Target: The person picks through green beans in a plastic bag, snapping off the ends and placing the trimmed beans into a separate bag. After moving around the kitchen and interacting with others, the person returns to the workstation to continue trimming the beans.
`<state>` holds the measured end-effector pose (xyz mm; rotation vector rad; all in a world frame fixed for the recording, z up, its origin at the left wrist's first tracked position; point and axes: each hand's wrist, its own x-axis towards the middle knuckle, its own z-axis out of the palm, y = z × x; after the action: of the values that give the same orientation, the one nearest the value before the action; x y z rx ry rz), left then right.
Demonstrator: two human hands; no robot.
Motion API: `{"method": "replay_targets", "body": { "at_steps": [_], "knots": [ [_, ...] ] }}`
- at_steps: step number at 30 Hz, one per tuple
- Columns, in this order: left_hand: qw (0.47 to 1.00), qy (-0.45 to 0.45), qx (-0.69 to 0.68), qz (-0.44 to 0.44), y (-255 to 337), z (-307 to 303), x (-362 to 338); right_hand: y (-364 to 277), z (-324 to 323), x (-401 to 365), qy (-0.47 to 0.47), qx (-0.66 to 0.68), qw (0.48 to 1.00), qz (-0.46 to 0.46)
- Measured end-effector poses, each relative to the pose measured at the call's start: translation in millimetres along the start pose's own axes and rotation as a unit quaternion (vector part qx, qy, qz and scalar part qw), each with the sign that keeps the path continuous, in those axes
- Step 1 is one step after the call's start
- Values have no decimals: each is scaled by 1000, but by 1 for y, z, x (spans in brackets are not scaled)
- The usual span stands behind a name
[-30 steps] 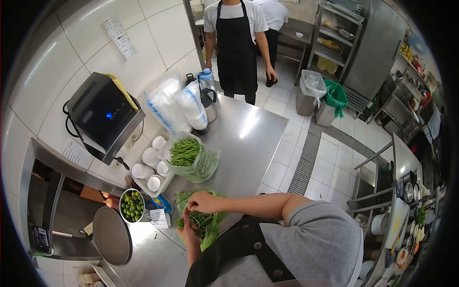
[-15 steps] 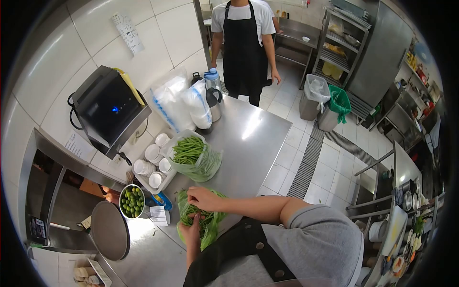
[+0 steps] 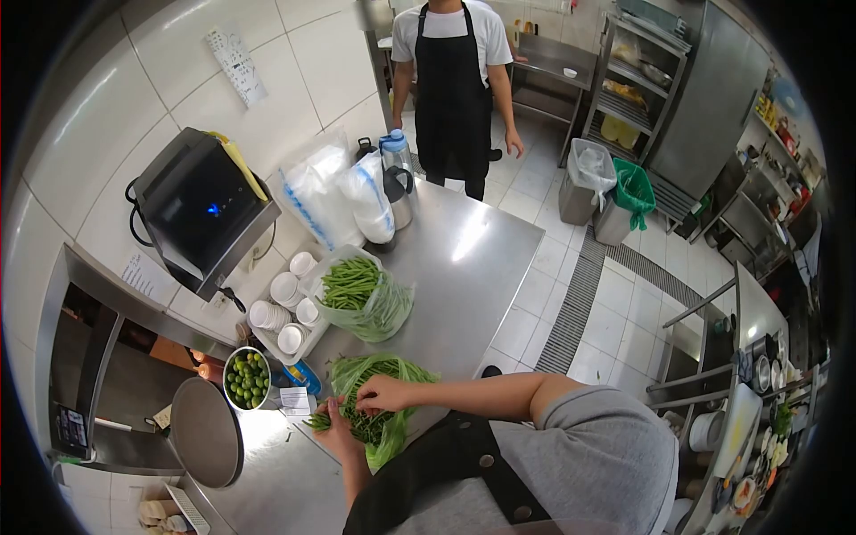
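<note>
Low in the view, a light-green plastic bag point(image 3: 412, 370) lies open on the steel counter with thin green pieces inside. My left hand point(image 3: 337, 435) is closed around a small bunch of green beans point(image 3: 318, 421) at the bag's left side; their ends stick out past the thumb. Over the bag's middle, my right hand point(image 3: 383, 392) has its fingers pinched together and pointing down-left, close to the left hand. What lies between those fingertips is too small to make out. Beyond my hands stands a clear bag point(image 3: 379, 308) full of whole green beans point(image 3: 350, 283).
A metal container of limes point(image 3: 247, 378), a round tray point(image 3: 205, 432) and a tray of white cups point(image 3: 285, 287) are at the left. Plastic-wrapped packs point(image 3: 325, 192) and a blue-lidded bottle point(image 3: 395, 147) stand behind. A person in a black apron point(image 3: 452, 89) stands beyond the counter point(image 3: 473, 267).
My left hand has moved left and turned, and the bean bunch now shows beyond its thumb. My right hand has shifted slightly right and down, uncovering more of the bag.
</note>
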<state>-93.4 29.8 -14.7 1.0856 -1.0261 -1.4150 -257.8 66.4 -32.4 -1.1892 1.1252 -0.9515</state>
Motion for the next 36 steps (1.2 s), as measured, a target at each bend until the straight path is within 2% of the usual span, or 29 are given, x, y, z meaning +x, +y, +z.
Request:
{"method": "replay_targets", "body": {
  "at_steps": [1,4,7,10,13,16,17,18,20,21,22,23,24,25,26,28,31,32,34,36],
  "knots": [
    [1000,2,-4,-2,1,0,1,-3,0,0,4,-27,1000,-1],
    [1000,8,-4,-12,6,-1,0,2,5,6,60,-178,974,-127],
    [1000,8,9,-13,6,-6,4,-20,10,-4,52,-174,967,-179],
    [999,10,-36,-16,0,-3,5,-40,16,-7,-1,-138,943,-303],
    [986,42,-131,-100,-28,-23,30,-72,22,-24,-44,-92,943,-316],
    [979,27,-133,-153,-34,-46,47,-79,-11,-34,59,-193,933,-298],
    [983,30,-104,-149,-23,-40,44,-71,-46,-41,148,-256,912,-284],
    [983,17,-100,-151,-19,-39,43,-60,-111,-65,276,-332,852,-297],
    [984,-10,-93,-152,-13,-39,51,-39,-238,-115,531,-437,689,-229],
    [986,-9,-68,-155,-12,-41,58,-78,-293,-176,628,-239,707,-220],
    [987,-6,-52,-151,-12,-44,65,-174,-284,-256,695,-516,489,-110],
    [988,-4,-38,-148,-13,-47,72,-221,-289,-317,715,-429,462,-301],
    [989,-2,-24,-146,-16,-49,79,-268,-294,-379,684,-364,408,-483],
    [988,13,-21,-150,-19,-54,86,-303,-277,-439,630,-258,438,-588],
    [987,30,-17,-157,-24,-61,92,-328,-265,-492,627,-248,390,-627],
    [988,30,-21,-153,-29,-72,99,-364,-244,-591,708,-312,225,-592],
    [988,60,-19,-143,-30,-80,100,-400,-237,-675,815,-376,30,-441],
    [988,59,-24,-141,-25,-75,97,-410,-252,-683,832,-396,3,-388],
    [987,96,-16,-131,-9,-51,89,-430,-310,-670,850,-449,-6,-277],
    [989,82,-48,-110,-18,-50,97,-445,-398,-618,833,-527,55,-162]
  ]
}}
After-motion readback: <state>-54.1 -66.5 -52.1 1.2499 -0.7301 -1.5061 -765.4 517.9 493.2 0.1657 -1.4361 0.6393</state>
